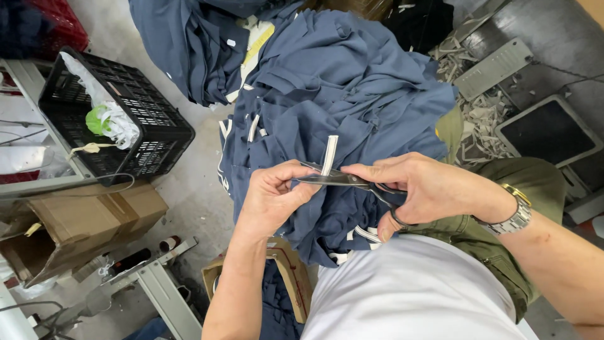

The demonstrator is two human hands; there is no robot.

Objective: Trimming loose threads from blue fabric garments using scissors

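A heap of navy blue garments [340, 88] with white trim lies across my lap. My left hand [272, 194] pinches a fold of the navy fabric just below a white strip [329, 154] that sticks up from it. My right hand [420, 187] grips dark metal scissors [343, 180], fingers through the handle loops, blades pointing left and touching the base of the white strip beside my left fingers. A metal watch sits on my right wrist.
A black plastic crate [154, 129] holding a white bag stands at the left. Cardboard boxes [82, 220] sit below it and between my knees. Fabric scraps [478, 119] litter the floor at the right, near a grey pedal plate [494, 68].
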